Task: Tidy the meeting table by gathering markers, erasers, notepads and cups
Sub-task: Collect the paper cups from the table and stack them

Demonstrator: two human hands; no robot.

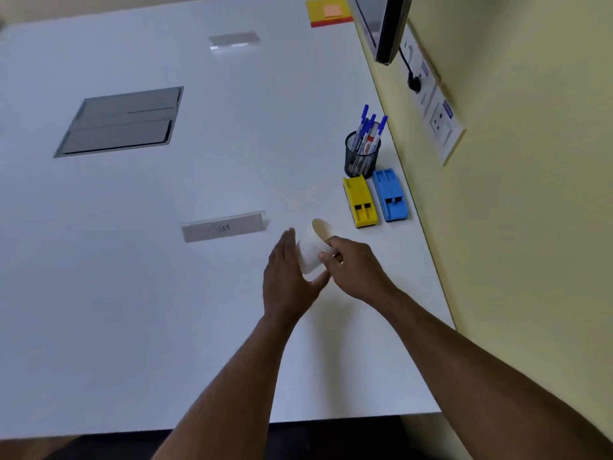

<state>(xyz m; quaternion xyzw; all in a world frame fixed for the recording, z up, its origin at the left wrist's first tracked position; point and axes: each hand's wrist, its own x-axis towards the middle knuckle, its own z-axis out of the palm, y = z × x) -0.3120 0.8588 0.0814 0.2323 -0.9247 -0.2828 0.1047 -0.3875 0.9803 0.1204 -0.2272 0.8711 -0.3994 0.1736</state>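
Both hands meet around a white paper cup (313, 249) near the right edge of the white table (166, 310) — the cup is tipped, its open mouth facing up and away toward the erasers. The left hand (288, 277) lies flat against the cup's side with its fingers straight and pressed together, thumb underneath. The right hand (353, 265) curls over the rim, fingers bent and closed on the cup's lip. Whether the cup's base touches the table I cannot tell. Just beyond the cup a yellow eraser (360, 202) and a blue eraser (389, 195) lie side by side, close but apart, and right behind them stands a black mesh holder (361, 157) full of blue-capped pens (366, 122). Far off, at the table's far edge, sits a yellow notepad (328, 11). A clear nameplate (224, 227) lies to the left of the hands.
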